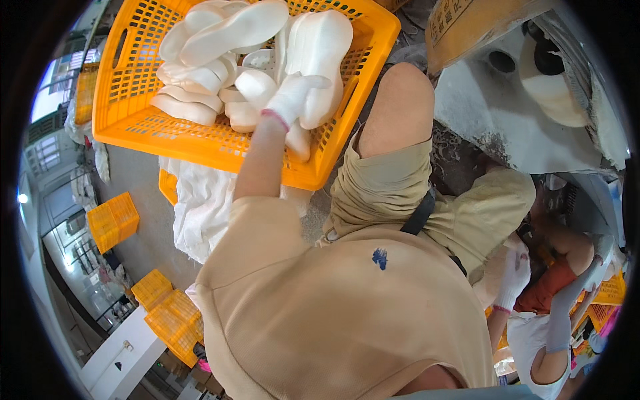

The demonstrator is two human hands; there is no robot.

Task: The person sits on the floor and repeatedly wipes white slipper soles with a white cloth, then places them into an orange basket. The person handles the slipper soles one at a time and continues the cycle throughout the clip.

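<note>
My left hand (292, 100), in a white knit glove with a pink cuff, reaches into an orange plastic crate (200, 148). Its fingers are spread and rest among white foam shoe soles (233, 32). Right beside them stands a long white sole (325, 50); whether the fingertips grip any piece cannot be made out. My right hand (515, 272), gloved the same way, is at the right beyond my shirt, close to my lap. A pale shape (490, 283) lies against it, partly hidden, and its fingers are too unclear to read.
White cloth sacking (200, 210) hangs under the crate. Ahead at the right are a cardboard box (470, 30) and a grey-white machine cover (487, 113) with round holes. A co-worker (543, 333) sits close on my right. Orange crates (113, 222) stand on the floor at left.
</note>
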